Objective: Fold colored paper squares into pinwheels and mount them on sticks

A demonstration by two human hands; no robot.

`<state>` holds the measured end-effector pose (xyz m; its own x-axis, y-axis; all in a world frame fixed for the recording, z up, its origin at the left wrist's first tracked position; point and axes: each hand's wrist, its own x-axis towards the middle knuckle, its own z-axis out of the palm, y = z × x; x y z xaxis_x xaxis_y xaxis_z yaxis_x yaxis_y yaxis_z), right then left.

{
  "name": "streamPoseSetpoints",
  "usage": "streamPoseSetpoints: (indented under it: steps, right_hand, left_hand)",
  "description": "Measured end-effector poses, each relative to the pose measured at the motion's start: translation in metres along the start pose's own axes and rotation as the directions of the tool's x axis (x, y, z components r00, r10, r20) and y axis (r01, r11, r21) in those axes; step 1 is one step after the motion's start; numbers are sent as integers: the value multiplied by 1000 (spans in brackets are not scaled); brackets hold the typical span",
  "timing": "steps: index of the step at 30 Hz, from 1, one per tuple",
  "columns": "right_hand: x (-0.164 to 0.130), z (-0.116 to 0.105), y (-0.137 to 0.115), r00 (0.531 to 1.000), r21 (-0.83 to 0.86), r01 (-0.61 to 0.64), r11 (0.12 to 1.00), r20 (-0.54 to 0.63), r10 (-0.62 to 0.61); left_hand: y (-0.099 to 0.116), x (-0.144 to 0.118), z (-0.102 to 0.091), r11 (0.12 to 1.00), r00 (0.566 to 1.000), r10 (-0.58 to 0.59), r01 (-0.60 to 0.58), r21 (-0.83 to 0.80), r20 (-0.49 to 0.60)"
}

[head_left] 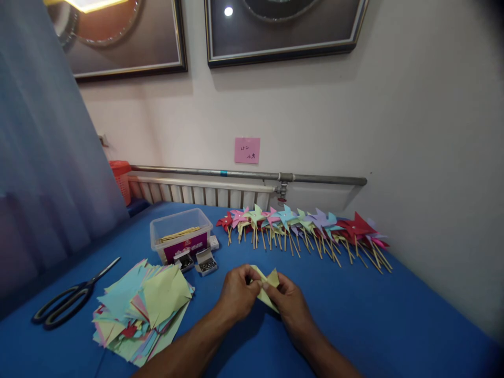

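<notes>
Both hands meet over the blue table [354,310] near its front middle. My left hand [236,294] and my right hand [289,304] pinch a pale yellow sheet of paper [268,286] between them, its corners folded toward the centre. To the left lies a loose stack of coloured cut paper squares [145,310]. A row of finished paper pinwheels [307,228] on wooden sticks lies along the back of the table.
Black scissors [66,302] lie at the far left. A clear plastic box [181,239] with wooden sticks stands behind the stack, with two small open boxes of pins [197,262] before it. A radiator and pipe [252,176] run along the wall.
</notes>
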<state>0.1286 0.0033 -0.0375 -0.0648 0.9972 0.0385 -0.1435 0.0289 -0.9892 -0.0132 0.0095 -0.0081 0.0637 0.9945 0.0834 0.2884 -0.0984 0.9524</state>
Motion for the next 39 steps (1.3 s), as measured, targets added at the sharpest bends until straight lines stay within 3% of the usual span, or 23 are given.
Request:
streamPoseSetpoints:
  steps: [13, 16, 19, 21, 24, 26, 39]
  right_hand:
    - [0, 1, -9, 999, 165, -44, 985, 36, 38]
    - [-3, 2, -13, 999, 228, -43, 973, -4, 45]
    - [-4, 2, -14, 998, 267, -63, 962, -11, 68]
    - [-4, 1, -13, 998, 258, -62, 964, -10, 67]
    - [-2, 0, -10, 999, 221, -39, 974, -5, 41]
    - [0, 0, -7, 1000, 195, -22, 981, 9, 21]
    - [1, 0, -6, 1000, 123, -18, 992, 7, 17]
  left_hand:
    - [6, -5, -1, 994, 995, 97, -98, -44, -34]
    - [8, -3, -5, 986, 990, 88, -103, -131, -113]
    - [11, 1, -8, 957, 980, 6, -63, -282, -198]
    - [12, 3, -9, 930, 988, -64, 7, -367, -143]
    - [11, 1, -6, 874, 987, -146, 162, -458, 72]
    - [11, -1, -3, 830, 973, -169, 226, -509, 157]
    - [10, -3, 0, 812, 969, -162, 237, -533, 184]
